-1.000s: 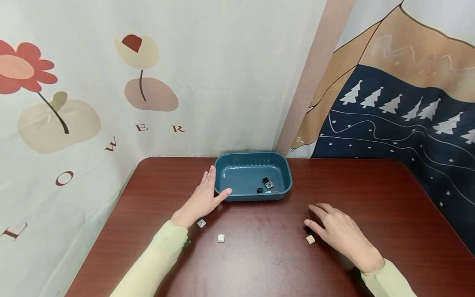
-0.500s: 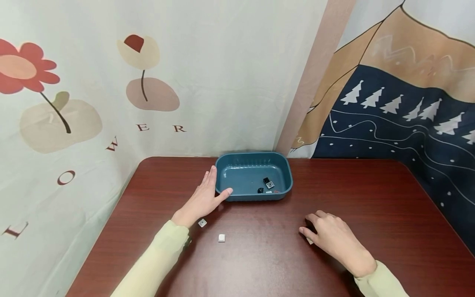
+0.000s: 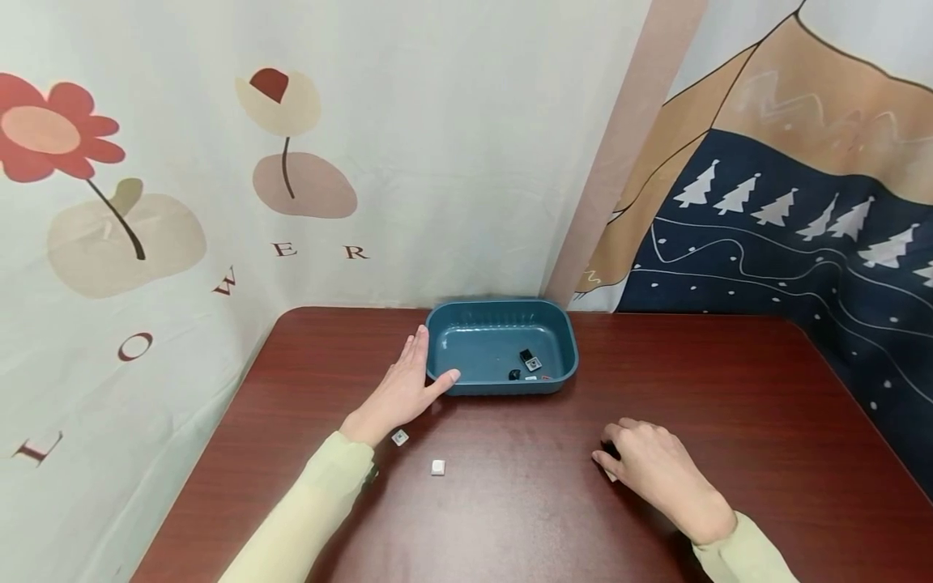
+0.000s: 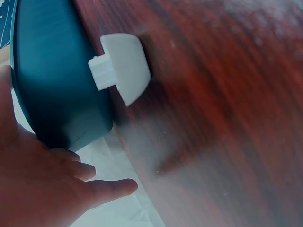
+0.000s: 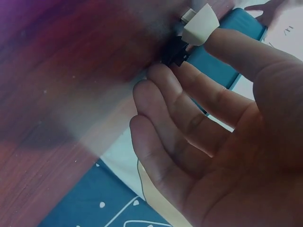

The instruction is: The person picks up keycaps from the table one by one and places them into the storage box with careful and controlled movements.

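Note:
My left hand (image 3: 401, 390) lies with fingers straight along the left side of a blue plastic bin (image 3: 474, 348), its thumb at the front rim. In the left wrist view a white keycap (image 4: 130, 66) with its stem showing lies on the table near the bin. Farther right, my right hand (image 3: 656, 465) is low over the table, fingers curled. Its thumb tip meets a cream keycap (image 5: 201, 26), and a small black keycap-like piece (image 5: 175, 51) sits between thumb and index fingertip. From the head view, the hand mostly hides both pieces.
Two loose keycaps lie between the hands: a white one (image 3: 438, 467) and an upturned one (image 3: 400, 437) by the left wrist. Inside the bin are several small pieces, such as an upturned grey keycap (image 3: 534, 364). Printed curtains (image 3: 452, 162) hang behind the table (image 3: 510, 518).
My right hand has come down and slightly toward me onto the cream keycap, its fingers curling more and covering most of it. The left hand stays at the bin.

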Action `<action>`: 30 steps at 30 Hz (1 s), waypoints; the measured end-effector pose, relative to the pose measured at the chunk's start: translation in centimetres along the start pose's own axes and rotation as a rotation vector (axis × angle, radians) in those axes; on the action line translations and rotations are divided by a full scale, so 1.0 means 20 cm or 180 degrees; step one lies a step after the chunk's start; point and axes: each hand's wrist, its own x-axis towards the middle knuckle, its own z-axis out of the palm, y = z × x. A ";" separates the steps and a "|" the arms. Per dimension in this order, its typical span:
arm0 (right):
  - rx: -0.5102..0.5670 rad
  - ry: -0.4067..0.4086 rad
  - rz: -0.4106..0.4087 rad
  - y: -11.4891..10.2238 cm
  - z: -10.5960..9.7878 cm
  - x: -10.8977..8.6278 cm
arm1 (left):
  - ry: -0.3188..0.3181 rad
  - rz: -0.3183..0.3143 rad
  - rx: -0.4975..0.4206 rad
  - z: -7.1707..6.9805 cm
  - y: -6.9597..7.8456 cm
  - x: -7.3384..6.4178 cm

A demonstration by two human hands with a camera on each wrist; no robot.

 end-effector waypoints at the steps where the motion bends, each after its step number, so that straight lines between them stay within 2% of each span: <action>1: 0.0004 0.0001 -0.0004 0.00 0.00 0.00 | 0.0000 -0.0004 0.0006 0.00 0.00 0.00; 16: 0.0114 0.0056 -0.0102 0.01 0.02 0.00 | -0.0032 -0.0035 -0.0066 0.00 0.00 0.00; 22: 0.0125 0.0303 -0.0268 0.02 0.03 0.01 | -0.0033 -0.0043 -0.0082 0.00 0.00 -0.01; 30: 0.0356 0.0513 -0.0176 0.02 0.01 0.02 | 0.0008 -0.0016 -0.0054 0.01 0.00 0.00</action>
